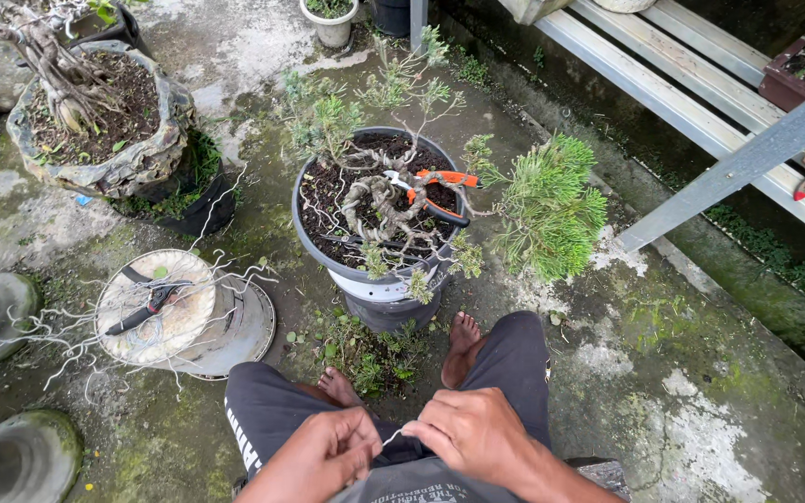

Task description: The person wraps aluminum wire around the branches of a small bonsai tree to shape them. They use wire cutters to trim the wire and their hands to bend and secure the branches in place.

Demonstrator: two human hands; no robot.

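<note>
Head view: left hand (323, 454) and right hand (472, 433) at 6 o'clock, both pinching one thin pale wire (393, 434) between them. One twisted bonsai in a dark round plastic pot (379, 210) sitting at 12, one pair of orange-handled pruners (435, 191) lying in it.

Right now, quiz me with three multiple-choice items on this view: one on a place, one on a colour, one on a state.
1. Where do the pruning shears lie?
A. on the soil of the bonsai pot
B. on the bench
C. on the ground

2. What colour are their handles?
A. blue
B. orange
C. green

3. What are both hands doing?
A. resting open
B. gripping the pot
C. pinching a thin wire

A: they lie beside the twisted trunk.
B: orange grips show.
C: left hand and right hand meet on it.
</note>
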